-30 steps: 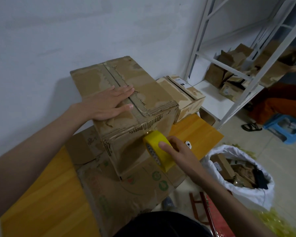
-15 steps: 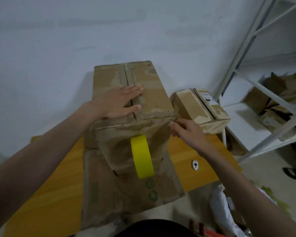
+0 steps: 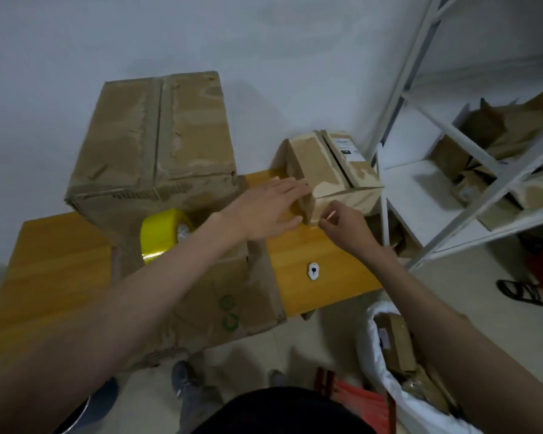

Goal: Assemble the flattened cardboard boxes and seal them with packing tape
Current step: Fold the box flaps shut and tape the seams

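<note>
Head-worn view, steeply down, close over table [image 3: 311,245]

No legible words or numbers anywhere. White shipping label [image 3: 347,148] with a black block on the top of the small box [image 3: 323,170] near the table's far right corner, print too small to read. Two green round symbols [image 3: 229,311] on the flattened cardboard [image 3: 232,296] at the near edge, blurred beyond reading.
</note>
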`<state>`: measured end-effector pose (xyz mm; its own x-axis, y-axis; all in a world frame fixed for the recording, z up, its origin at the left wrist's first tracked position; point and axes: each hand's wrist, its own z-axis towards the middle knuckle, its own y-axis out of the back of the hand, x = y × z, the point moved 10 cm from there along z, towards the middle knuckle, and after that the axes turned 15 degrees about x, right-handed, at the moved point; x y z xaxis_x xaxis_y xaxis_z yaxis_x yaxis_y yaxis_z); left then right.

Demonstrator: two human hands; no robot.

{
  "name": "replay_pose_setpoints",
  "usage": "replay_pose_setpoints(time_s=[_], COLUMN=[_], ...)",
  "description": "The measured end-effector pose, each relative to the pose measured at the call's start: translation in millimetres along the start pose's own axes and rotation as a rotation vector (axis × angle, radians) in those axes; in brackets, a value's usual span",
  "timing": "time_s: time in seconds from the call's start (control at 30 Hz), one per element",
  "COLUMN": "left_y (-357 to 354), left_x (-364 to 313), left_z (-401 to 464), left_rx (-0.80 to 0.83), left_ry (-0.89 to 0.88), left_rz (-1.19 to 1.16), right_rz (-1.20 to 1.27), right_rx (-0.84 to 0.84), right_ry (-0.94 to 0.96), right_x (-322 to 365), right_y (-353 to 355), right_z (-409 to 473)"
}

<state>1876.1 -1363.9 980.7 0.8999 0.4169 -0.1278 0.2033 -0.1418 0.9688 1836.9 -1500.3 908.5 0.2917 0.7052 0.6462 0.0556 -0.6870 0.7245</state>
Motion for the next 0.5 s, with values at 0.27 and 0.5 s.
replay_pose_setpoints(time_s=[0.27, 0.5], left_y=[-143.8, -203.9], left_x=[12.7, 38.2], left_z=[31.2, 12.6], left_rx=[0.207, 0.244], left_ry=[0.221, 0.378], left_rz=[-0.248, -0.355], right_rz=[-0.093, -0.173], right_rx=[0.211, 0.406], right_ry=[-0.171, -0.225], right_x=[-112.3, -159.9], right_y=[-83.0, -161.7], right_z=[25.1, 58.2])
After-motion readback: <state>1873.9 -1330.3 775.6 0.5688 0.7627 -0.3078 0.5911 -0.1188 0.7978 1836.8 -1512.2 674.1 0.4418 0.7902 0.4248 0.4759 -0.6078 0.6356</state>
